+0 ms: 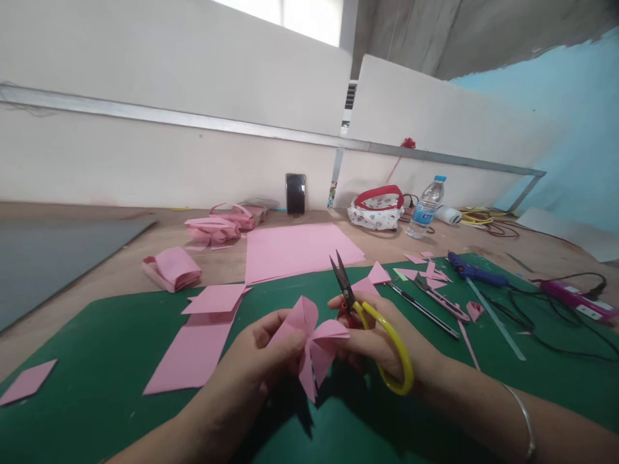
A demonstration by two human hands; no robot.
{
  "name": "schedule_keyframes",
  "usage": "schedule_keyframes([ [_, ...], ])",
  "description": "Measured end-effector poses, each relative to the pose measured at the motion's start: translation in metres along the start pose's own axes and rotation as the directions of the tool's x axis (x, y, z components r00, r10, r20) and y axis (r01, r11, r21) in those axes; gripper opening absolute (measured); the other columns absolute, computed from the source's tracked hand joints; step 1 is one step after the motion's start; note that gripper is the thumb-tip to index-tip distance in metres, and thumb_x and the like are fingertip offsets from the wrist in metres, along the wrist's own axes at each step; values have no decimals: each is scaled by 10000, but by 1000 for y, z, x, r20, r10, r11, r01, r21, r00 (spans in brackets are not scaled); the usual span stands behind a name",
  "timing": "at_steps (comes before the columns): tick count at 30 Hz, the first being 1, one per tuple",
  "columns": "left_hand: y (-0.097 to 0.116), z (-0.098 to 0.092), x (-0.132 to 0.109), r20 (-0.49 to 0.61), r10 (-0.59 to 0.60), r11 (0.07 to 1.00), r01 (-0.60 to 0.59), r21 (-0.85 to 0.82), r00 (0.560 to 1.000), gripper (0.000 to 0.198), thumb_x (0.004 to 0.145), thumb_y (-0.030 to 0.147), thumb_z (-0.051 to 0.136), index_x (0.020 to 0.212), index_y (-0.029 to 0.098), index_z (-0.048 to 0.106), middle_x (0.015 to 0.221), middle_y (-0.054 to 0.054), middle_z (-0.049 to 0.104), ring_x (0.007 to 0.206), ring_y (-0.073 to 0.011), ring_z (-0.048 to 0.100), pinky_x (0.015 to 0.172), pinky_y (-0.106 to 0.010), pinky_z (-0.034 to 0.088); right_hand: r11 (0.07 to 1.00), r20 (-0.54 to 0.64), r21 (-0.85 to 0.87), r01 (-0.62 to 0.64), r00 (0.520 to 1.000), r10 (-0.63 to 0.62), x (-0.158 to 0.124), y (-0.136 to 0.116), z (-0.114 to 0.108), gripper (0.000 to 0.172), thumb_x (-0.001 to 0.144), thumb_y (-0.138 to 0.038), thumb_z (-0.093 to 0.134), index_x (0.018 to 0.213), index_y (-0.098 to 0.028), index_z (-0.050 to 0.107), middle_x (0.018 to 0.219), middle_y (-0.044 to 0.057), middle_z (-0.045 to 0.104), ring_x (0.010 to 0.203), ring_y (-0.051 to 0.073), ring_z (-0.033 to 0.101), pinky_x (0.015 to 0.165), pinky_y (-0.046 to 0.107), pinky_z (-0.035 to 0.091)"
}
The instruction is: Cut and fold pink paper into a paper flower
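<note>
My left hand pinches a folded pink paper shape with several petal-like flaps, held just above the green cutting mat. My right hand grips yellow-handled scissors, blades slightly apart and pointing up and away, and its fingertips also touch the right side of the pink shape. Both hands meet at the paper near the middle of the mat. A thin bracelet circles my right wrist.
Pink sheets, strips and scraps lie on the mat and wooden table. Folded pink pieces sit to the left. A blue glue gun, a ruler, cutters, cables, a water bottle, a bag and a phone stand behind.
</note>
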State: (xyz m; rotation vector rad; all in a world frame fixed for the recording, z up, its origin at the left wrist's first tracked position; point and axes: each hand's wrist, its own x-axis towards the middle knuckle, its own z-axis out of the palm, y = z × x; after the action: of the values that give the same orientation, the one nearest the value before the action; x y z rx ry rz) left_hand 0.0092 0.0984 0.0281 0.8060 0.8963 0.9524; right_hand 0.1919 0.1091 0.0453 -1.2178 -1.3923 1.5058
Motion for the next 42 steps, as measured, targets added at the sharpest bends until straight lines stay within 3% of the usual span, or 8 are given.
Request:
schedule_keyframes([
  [3,0,2,0,17,1,999,0,-33,1000,415,653,209,798,1052,195,684,885,-54,746,773,-216,686,748,-306,523,1000,-10,30,6,1000,-5,1,0,1,410,698,-253,750,1014,-162,505,663,-64,519,477,78,500,436,200,398],
  [9,-2,-1,2,69,-16,999,18,-29,997,265,733,205,722,992,147,717,902,-86,747,780,-208,671,728,-288,519,999,-7,34,4,1000,-4,1,2,0,394,713,-252,730,1024,-167,504,660,-68,508,472,80,504,437,205,410],
  [13,-2,-3,3,81,-39,999,40,-4,996,255,716,240,751,948,137,725,824,-77,738,722,-184,646,683,-267,508,999,4,41,11,1000,-12,2,3,-1,410,718,-258,735,1040,-166,498,669,-61,515,496,88,513,441,208,409],
  [21,-6,-3,3,-60,-22,994,28,102,998,232,622,312,800,776,168,704,660,-19,649,650,-191,613,653,-302,496,1000,-8,19,5,1000,-5,2,0,0,373,708,-234,694,1016,-151,500,611,-74,520,462,80,485,427,206,403],
  [28,-8,-5,3,-49,-9,989,16,144,999,230,624,348,793,693,162,677,630,-18,623,617,-183,597,626,-305,492,999,6,32,4,1000,-5,2,-1,0,408,703,-275,727,1016,-154,494,619,-69,536,464,77,491,424,197,398],
  [33,-8,-5,4,-54,-9,994,15,106,998,269,601,343,822,757,163,697,631,-10,629,630,-191,613,662,-323,506,1000,-2,30,4,1000,-4,2,1,0,437,703,-307,754,1024,-153,501,625,-69,531,481,85,505,432,202,408],
  [42,-4,-3,2,-23,-38,997,39,61,999,286,634,305,817,865,165,722,821,-57,725,744,-212,655,716,-320,515,1000,8,13,3,1000,-3,2,1,-1,411,720,-302,735,1022,-164,491,608,-61,552,477,93,508,427,200,401],
])
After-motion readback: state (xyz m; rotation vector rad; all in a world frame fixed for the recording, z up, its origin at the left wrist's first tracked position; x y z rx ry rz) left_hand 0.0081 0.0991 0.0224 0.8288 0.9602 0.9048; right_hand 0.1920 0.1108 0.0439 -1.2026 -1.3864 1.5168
